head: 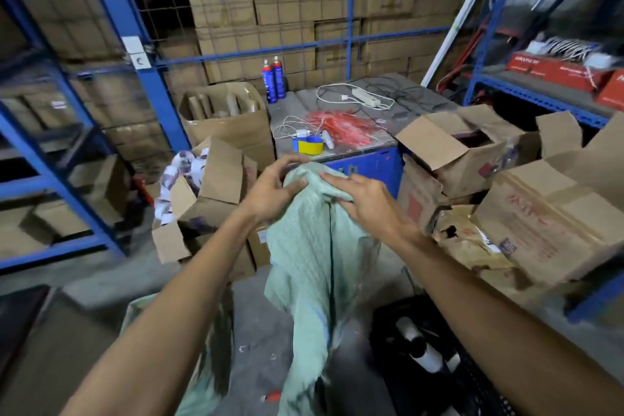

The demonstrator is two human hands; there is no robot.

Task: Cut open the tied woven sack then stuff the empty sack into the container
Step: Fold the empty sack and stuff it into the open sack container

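A pale green woven sack (pixel 310 267) hangs limp in front of me, its lower end trailing near the grey floor. My left hand (pixel 270 191) grips the sack's upper left edge. My right hand (pixel 363 199) grips its top on the right side. The top of the sack is bunched between both hands. Another green sack (pixel 209 324) lies low at the left, partly hidden behind my left forearm. Which container is meant is not clear from this view.
A grey-topped blue table (pixel 341 142) stands ahead with red strips, cables, a tape roll and two spray cans (pixel 273 79). Open cardboard boxes (pixel 216 186) crowd left and right. A black crate (pixel 435 358) sits at lower right. Blue shelving frames both sides.
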